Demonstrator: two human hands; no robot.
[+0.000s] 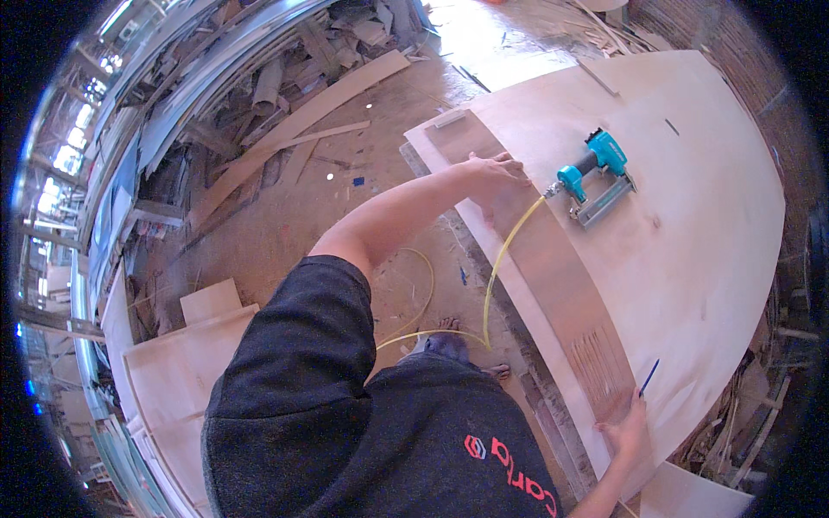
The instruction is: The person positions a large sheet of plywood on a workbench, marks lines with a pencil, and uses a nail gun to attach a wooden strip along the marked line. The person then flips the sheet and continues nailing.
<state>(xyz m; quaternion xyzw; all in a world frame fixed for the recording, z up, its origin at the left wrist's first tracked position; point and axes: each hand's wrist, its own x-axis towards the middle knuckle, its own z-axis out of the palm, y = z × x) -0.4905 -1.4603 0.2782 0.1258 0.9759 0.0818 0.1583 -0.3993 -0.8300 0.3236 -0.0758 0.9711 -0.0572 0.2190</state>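
A long brown wooden strip (557, 268) lies along the near edge of a large pale plywood sheet (708, 233). My left hand (494, 175) rests on the strip towards its far end, fingers stretched out across it. At the strip's near end, my right hand (629, 432) grips its edge, with a blue pencil (649, 376) sticking up from between the fingers. A teal and black pneumatic nail gun (598, 173) lies on the sheet just beyond the strip. Its yellow air hose (498, 268) crosses the strip and drops to the floor.
Short wooden sticks (449, 119) lie at the sheet's far side. Long offcut boards (298, 129) and scrap wood cover the floor at the far left. Pale panels (186, 345) stand at the left. My foot (447, 344) is beside the hose.
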